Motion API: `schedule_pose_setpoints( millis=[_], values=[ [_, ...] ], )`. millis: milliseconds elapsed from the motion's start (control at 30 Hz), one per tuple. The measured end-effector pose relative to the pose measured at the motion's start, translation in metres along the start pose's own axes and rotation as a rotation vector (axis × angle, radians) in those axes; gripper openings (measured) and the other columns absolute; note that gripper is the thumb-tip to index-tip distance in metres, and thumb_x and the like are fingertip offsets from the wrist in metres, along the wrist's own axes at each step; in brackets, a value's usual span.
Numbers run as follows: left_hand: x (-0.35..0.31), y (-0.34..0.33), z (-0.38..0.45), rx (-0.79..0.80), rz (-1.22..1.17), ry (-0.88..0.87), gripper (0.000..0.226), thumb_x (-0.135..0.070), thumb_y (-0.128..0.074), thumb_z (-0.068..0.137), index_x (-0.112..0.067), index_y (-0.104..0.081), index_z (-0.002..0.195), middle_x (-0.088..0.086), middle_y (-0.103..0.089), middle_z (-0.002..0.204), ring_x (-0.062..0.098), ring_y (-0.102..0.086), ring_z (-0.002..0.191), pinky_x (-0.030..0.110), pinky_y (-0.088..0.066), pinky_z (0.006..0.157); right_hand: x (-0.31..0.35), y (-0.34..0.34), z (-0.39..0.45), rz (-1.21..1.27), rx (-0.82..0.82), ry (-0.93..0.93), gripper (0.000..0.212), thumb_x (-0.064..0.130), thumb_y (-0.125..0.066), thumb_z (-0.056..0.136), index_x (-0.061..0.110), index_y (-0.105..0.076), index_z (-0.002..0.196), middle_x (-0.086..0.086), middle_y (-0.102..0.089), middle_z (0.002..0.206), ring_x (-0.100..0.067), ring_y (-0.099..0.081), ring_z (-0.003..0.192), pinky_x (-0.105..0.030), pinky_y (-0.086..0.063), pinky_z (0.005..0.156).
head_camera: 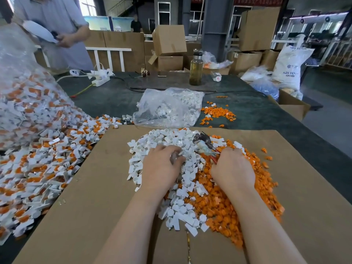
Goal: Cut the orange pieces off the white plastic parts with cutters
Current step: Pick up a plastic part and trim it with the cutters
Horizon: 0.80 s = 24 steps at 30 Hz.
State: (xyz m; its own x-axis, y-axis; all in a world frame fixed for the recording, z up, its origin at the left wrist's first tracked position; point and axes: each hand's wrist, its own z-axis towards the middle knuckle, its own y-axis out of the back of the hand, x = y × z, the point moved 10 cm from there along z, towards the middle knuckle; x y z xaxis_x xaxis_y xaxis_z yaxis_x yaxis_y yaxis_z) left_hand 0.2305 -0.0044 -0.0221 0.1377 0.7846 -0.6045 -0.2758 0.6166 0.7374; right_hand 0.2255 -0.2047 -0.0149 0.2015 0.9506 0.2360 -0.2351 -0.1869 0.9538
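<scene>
The right hand [233,168] grips the cutters [206,144], fingers curled round the red handles. The tool's head projects up and to the left from the fist, tilted, and lies over the boundary between the two sorted piles. The left hand [162,164] rests palm down on the heap of white plastic parts [171,141], fingers curled into the heap; a small part appears pinched at the fingertips [176,156], but blur prevents confirmation. The cutter head stands just beside those fingertips, apart from them.

The cut orange pieces [228,206] lie in a heap under and to the right of the right hand, touching the white heap. Both heaps sit on a cardboard sheet [95,187]. Uncut white-and-orange parts [38,168] spill from a large clear bag [22,92] at the left edge of the sheet. A smaller clear bag [167,107] of white parts lies beyond the sheet, with a scatter of orange offcuts [217,113] to its right on the dark table [257,111].
</scene>
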Motion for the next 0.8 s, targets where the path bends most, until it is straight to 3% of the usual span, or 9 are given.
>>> schedule_pose_setpoints(
  millis=[333, 533, 633, 800],
  values=[
    [0.005, -0.012, 0.008, 0.023, 0.099, -0.009, 0.037, -0.053, -0.057, 0.092, -0.037, -0.062, 0.125, -0.005, -0.06, 0.114, 0.025, -0.049, 0.109, 0.03, -0.034, 0.082, 0.007, -0.009, 0.007, -0.009, -0.005, 0.003, 0.018, 0.017, -0.06, 0.087, 0.011, -0.058, 0.103, -0.008, -0.05, 0.103, -0.02, -0.049, 0.064, -0.026, -0.033, 0.041],
    [-0.004, -0.013, 0.017, -0.013, 0.145, -0.016, 0.028, -0.043, -0.058, 0.094, -0.033, -0.067, 0.119, -0.002, -0.064, 0.11, 0.024, -0.058, 0.106, 0.034, -0.05, 0.082, 0.015, -0.011, 0.014, 0.007, -0.015, 0.006, 0.012, 0.013, -0.059, 0.087, 0.011, -0.059, 0.099, -0.005, -0.049, 0.091, -0.018, -0.045, 0.062, -0.025, -0.033, 0.043],
    [-0.003, -0.011, 0.016, -0.05, 0.131, -0.006, 0.027, -0.043, -0.06, 0.093, -0.033, -0.069, 0.115, -0.002, -0.066, 0.107, 0.025, -0.06, 0.102, 0.034, -0.051, 0.079, 0.017, -0.011, 0.015, 0.003, -0.027, 0.019, 0.011, 0.016, -0.06, 0.088, 0.011, -0.059, 0.097, -0.006, -0.053, 0.094, -0.015, -0.043, 0.056, -0.024, -0.031, 0.041],
    [0.002, -0.005, 0.013, -0.124, 0.076, -0.004, 0.019, -0.041, -0.063, 0.092, -0.033, -0.072, 0.107, -0.006, -0.071, 0.102, 0.022, -0.063, 0.095, 0.03, -0.045, 0.072, 0.015, -0.006, 0.014, -0.012, -0.103, 0.021, 0.012, 0.022, -0.058, 0.09, 0.014, -0.05, 0.089, 0.0, -0.043, 0.083, -0.013, -0.036, 0.052, -0.023, -0.024, 0.039]
  ],
)
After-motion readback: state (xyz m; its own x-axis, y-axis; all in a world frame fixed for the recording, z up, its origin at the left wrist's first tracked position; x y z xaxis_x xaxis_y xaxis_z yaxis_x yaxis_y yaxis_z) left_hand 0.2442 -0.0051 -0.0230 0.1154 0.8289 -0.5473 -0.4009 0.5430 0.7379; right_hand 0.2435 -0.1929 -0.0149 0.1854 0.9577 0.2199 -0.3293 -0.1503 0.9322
